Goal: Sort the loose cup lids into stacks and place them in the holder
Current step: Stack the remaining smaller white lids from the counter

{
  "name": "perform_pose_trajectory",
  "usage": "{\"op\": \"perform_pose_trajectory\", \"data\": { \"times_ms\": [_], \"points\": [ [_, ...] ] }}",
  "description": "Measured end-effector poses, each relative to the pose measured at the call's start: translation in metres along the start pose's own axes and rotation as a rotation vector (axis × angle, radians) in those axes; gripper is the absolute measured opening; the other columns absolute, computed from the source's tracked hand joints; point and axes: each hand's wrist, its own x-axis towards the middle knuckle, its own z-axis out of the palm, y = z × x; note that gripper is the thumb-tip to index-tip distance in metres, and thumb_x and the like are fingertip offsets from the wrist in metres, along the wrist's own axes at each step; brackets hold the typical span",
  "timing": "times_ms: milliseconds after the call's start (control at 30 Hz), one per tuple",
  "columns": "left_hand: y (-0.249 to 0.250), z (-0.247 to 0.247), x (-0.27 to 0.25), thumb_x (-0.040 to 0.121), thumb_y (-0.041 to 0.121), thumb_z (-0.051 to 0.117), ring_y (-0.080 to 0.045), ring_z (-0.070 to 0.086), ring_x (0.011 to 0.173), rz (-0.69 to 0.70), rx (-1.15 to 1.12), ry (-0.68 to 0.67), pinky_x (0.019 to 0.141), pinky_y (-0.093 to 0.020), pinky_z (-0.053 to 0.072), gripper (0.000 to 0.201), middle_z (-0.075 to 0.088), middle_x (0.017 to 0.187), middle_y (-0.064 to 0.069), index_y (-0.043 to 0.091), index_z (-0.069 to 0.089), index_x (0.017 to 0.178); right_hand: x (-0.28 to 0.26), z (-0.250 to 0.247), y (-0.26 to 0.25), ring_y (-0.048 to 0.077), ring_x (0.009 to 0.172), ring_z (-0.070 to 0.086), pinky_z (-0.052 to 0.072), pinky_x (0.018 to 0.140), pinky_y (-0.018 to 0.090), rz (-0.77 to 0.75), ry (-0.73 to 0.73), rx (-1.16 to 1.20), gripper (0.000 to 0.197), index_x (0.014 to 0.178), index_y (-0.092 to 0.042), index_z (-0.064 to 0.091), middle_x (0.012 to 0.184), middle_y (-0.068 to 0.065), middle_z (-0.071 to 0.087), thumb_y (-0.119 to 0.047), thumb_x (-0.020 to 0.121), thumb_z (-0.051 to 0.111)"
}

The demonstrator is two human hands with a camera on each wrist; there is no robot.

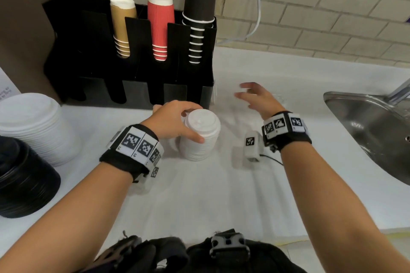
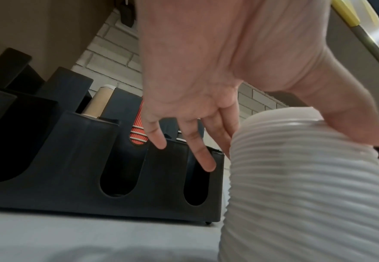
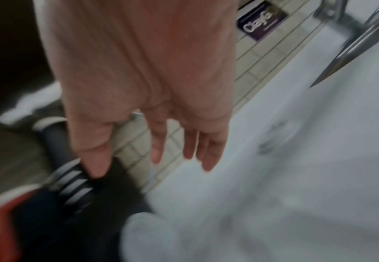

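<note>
A tall stack of small white lids (image 1: 200,139) stands on the white counter just in front of the black holder (image 1: 142,93). My left hand (image 1: 184,126) grips this stack near its top, thumb on the near side and fingers over the far side. In the left wrist view the ribbed stack (image 2: 307,195) fills the right side, with two fingers (image 2: 204,159) stretched free toward the holder (image 2: 71,168). My right hand (image 1: 250,93) hovers open and blurred over the counter right of the holder, holding nothing; the right wrist view shows its fingers (image 3: 157,156) spread.
The holder's back slots carry brown (image 1: 122,26), red (image 1: 160,26) and black cups (image 1: 198,29). At the left stand a wide white lid stack (image 1: 33,126) and a black lid stack (image 1: 22,179). A steel sink (image 1: 372,126) lies at the right.
</note>
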Motion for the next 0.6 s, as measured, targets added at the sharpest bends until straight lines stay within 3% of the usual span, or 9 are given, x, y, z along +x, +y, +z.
{"op": "perform_pose_trajectory", "data": {
  "times_ms": [100, 200, 267, 433, 533, 600],
  "points": [
    [0.0, 0.0, 0.001, 0.055, 0.044, 0.09, -0.007, 0.053, 0.109, -0.022, -0.015, -0.006, 0.095, -0.034, 0.016, 0.07, 0.06, 0.108, 0.026, 0.043, 0.059, 0.117, 0.036, -0.024, 0.02, 0.035, 0.122, 0.048, 0.039, 0.106, 0.041, 0.316, 0.171, -0.304, 0.065, 0.141, -0.024, 0.04, 0.144, 0.015, 0.036, -0.044, 0.084, 0.065],
    [-0.001, -0.001, 0.001, 0.056, 0.04, 0.091, -0.008, 0.053, 0.109, -0.034, -0.054, -0.019, 0.109, -0.047, 0.025, 0.071, 0.06, 0.107, 0.026, 0.04, 0.06, 0.119, 0.046, -0.039, 0.036, 0.041, 0.126, 0.042, 0.037, 0.097, 0.045, 0.448, 0.183, -0.584, 0.071, 0.143, -0.025, 0.032, 0.145, 0.016, 0.035, -0.054, 0.082, 0.055],
    [-0.001, -0.001, 0.001, 0.055, 0.04, 0.091, -0.009, 0.053, 0.109, -0.039, -0.072, -0.028, 0.109, -0.05, 0.029, 0.072, 0.059, 0.106, 0.027, 0.039, 0.061, 0.12, 0.05, -0.044, 0.047, 0.041, 0.123, 0.045, 0.039, 0.088, 0.045, 0.468, 0.176, -0.741, 0.068, 0.138, -0.023, 0.036, 0.14, 0.015, 0.035, -0.056, 0.081, 0.05],
    [-0.003, 0.0, 0.001, 0.054, 0.039, 0.092, -0.008, 0.053, 0.108, -0.031, -0.092, -0.026, 0.11, -0.05, 0.03, 0.072, 0.06, 0.107, 0.026, 0.042, 0.059, 0.119, 0.068, -0.052, 0.059, 0.042, 0.13, 0.036, 0.038, 0.1, 0.051, 0.422, 0.172, -0.875, 0.064, 0.135, -0.014, 0.036, 0.141, 0.015, 0.025, -0.046, 0.085, 0.06],
    [-0.004, 0.0, 0.001, 0.053, 0.04, 0.093, -0.006, 0.053, 0.108, -0.03, -0.093, -0.023, 0.11, -0.049, 0.029, 0.072, 0.06, 0.107, 0.025, 0.047, 0.058, 0.115, 0.079, -0.052, 0.064, 0.04, 0.128, 0.042, 0.039, 0.101, 0.047, 0.308, 0.103, -0.974, 0.05, 0.133, -0.01, 0.046, 0.14, 0.018, 0.039, -0.032, 0.091, 0.058],
    [-0.005, 0.001, 0.002, 0.053, 0.04, 0.093, -0.005, 0.053, 0.108, -0.026, -0.095, -0.018, 0.11, -0.049, 0.029, 0.07, 0.06, 0.106, 0.026, 0.051, 0.055, 0.111, 0.083, -0.051, 0.062, 0.041, 0.125, 0.044, 0.041, 0.101, 0.047, 0.314, 0.119, -0.904, 0.051, 0.133, -0.004, 0.045, 0.138, 0.022, 0.041, -0.028, 0.091, 0.059]
  ]
}}
